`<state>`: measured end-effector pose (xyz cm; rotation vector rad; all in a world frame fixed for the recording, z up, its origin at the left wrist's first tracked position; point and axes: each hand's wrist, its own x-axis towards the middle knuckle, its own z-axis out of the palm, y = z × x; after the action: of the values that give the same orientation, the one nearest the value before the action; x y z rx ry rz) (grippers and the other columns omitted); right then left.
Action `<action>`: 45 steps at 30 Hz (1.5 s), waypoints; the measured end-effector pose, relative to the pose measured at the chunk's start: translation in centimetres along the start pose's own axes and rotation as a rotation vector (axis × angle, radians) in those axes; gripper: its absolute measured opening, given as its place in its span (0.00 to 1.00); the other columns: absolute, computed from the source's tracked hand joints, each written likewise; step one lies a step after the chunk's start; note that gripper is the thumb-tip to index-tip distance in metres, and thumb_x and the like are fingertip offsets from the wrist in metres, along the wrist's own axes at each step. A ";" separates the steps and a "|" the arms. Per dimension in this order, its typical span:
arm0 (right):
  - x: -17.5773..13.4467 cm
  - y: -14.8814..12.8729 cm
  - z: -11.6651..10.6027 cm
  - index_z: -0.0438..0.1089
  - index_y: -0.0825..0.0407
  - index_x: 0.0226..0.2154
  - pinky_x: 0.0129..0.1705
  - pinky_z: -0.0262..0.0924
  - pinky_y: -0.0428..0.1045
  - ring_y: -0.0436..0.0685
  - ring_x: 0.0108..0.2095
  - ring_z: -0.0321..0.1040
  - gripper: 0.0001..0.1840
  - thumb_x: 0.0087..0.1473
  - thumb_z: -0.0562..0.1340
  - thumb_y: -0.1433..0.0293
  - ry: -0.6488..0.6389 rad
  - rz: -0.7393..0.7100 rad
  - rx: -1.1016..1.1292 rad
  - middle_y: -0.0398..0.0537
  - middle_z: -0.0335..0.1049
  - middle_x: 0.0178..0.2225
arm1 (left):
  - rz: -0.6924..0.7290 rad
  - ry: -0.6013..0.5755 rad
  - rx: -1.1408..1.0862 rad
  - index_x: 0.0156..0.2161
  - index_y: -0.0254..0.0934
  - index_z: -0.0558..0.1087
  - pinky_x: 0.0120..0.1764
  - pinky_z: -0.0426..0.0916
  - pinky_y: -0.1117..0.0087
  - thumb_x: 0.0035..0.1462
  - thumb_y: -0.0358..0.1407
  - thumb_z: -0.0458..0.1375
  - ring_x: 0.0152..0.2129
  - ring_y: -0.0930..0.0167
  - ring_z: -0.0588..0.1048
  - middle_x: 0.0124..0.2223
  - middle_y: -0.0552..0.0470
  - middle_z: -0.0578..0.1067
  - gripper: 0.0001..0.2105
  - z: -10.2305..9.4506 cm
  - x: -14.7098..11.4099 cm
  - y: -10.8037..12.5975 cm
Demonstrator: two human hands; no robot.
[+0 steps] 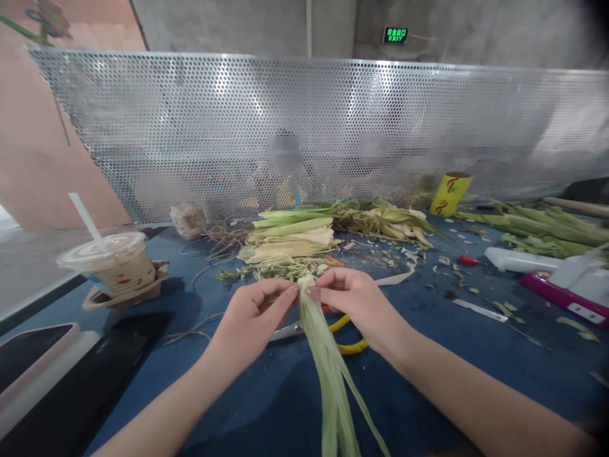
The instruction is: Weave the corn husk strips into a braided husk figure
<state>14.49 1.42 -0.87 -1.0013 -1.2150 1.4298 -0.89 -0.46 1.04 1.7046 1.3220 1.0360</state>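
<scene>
Between my two hands hangs a bundle of pale green corn husk strips (pixel 323 362), pinched at its gathered top, with the loose ends falling toward me. My left hand (pixel 259 308) grips the top from the left with thumb and forefinger. From the other side my right hand (pixel 354 304) pinches the same spot, fingers curled. Under the bundle lie scissors with yellow handles (pixel 353 348), partly covered by the husk and my right hand. Just beyond my hands are small dried sprigs (pixel 280 270) and a stack of flat corn husks (pixel 290 235).
At left stand a lidded drink cup (pixel 121 270) with a straw and a phone (pixel 35 362). A ball of twine (pixel 188 220) sits farther back. On the right are a yellow tube (pixel 450 193), a craft knife (pixel 480 310), a purple-and-white glue gun (pixel 561 295) and green husks (pixel 547 225). A perforated metal screen (pixel 200 127) borders the back.
</scene>
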 end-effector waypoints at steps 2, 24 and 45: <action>0.0 0.0 0.0 0.64 0.54 0.20 0.27 0.58 0.44 0.47 0.21 0.63 0.15 0.30 0.70 0.67 0.009 -0.012 -0.005 0.39 0.67 0.19 | 0.009 0.025 -0.013 0.25 0.35 0.72 0.20 0.56 0.76 0.47 0.39 0.56 0.16 0.75 0.62 0.18 0.57 0.65 0.09 0.2 -0.1 -0.2; 0.0 -0.5 -0.8 0.68 0.53 0.23 0.26 0.57 0.47 0.51 0.24 0.63 0.08 0.43 0.63 0.64 -0.101 -0.297 -0.361 0.44 0.67 0.24 | 0.031 -0.052 -0.074 0.24 0.35 0.66 0.22 0.58 0.77 0.50 0.38 0.55 0.19 0.76 0.61 0.21 0.58 0.63 0.09 1.0 -0.3 -0.6; 0.2 -1.1 -1.6 0.67 0.50 0.33 0.30 0.58 0.47 0.53 0.30 0.65 0.09 0.50 0.56 0.64 -0.135 -0.457 -0.711 0.46 0.70 0.33 | -0.011 -0.199 -0.152 0.24 0.36 0.65 0.29 0.61 0.72 0.57 0.41 0.46 0.21 0.73 0.66 0.22 0.55 0.68 0.15 1.1 -0.2 -1.5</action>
<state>16.22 1.91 -0.05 -0.9942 -1.9752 0.7132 -0.47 -0.40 -0.76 1.6377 1.0974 0.9110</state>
